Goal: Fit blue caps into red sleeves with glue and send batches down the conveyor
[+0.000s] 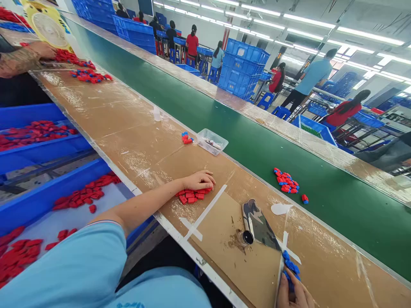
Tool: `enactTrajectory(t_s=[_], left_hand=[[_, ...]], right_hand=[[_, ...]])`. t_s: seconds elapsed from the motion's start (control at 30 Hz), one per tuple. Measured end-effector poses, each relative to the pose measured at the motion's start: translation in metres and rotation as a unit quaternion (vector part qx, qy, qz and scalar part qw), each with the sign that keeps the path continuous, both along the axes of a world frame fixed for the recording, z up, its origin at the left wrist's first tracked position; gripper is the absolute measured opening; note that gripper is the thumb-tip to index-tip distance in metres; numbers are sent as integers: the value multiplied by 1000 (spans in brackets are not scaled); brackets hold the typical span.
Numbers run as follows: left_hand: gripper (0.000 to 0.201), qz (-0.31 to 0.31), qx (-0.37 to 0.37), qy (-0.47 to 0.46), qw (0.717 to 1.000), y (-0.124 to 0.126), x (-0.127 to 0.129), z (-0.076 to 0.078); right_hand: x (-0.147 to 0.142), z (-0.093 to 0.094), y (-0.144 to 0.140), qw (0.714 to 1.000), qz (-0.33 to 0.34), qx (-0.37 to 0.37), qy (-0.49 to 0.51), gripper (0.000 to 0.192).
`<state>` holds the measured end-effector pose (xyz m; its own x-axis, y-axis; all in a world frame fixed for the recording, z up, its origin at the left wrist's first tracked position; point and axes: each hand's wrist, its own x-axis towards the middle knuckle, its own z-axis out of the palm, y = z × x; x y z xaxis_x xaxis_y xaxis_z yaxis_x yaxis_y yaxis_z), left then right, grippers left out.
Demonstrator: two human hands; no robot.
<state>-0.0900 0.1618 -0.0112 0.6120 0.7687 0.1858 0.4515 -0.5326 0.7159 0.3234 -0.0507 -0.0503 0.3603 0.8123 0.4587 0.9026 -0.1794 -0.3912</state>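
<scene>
My left hand (pixel 199 181) lies palm down over a small pile of red plastic pieces (pixel 192 196), fingers stretched out and slightly bent. At the bottom right, my right hand (pixel 297 293) has its thumb and fingers around small blue plastic pieces (pixel 290 264); the frame's edge cuts off part of this hand. Between the hands a brown cardboard sheet (pixel 231 252) is taped to the bench. On it are a small dark-topped cylindrical container (pixel 246 237), with dark stains beside it, and a camouflage-patterned piece (pixel 261 222).
A green conveyor belt (pixel 221 122) runs behind the bench, carrying red-and-blue pieces (pixel 285 180). A clear plastic tray (pixel 212 141) stands near the belt. Blue crates (pixel 105 169) with red pieces are at left. Another person's arm (pixel 27 55) reaches in at upper left.
</scene>
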Motion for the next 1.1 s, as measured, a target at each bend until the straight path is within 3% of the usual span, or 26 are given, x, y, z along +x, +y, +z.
enactTrajectory(t_s=[0.07,0.17,0.3,0.4,0.47,0.57,0.63,0.73,0.87,1.0,1.1], left_hand=[[31,-4,6,2,1000,-8,0,1],[24,10,75,34,997,-18,-2,10],[7,5,139,60,988,-31,0,26],[10,17,93,-37,995,-49,9,34],[12,40,16,-140,989,-67,21,34],[19,76,-118,-285,948,-96,43,26],[22,93,-165,-337,922,-114,58,18],[21,98,-170,-349,917,-131,75,9],[16,82,-121,-297,944,-138,86,12],[19,56,-85,-258,961,-137,95,19],[23,67,-99,-267,956,-139,106,13]], right_hand=[[-3,1,-3,999,-27,16,-14,50],[-12,5,-7,997,-54,61,-11,51],[-19,8,-12,992,-41,96,68,52],[-19,7,-14,981,-45,94,164,54],[-19,5,-16,975,-52,97,195,53],[-18,6,-18,971,-42,101,211,51],[-19,8,-19,967,-36,103,232,51],[-24,15,-20,952,-42,94,288,51],[-42,29,-19,932,-32,75,354,47],[-62,43,-17,925,10,52,377,43],[-71,51,-12,915,63,26,398,40]])
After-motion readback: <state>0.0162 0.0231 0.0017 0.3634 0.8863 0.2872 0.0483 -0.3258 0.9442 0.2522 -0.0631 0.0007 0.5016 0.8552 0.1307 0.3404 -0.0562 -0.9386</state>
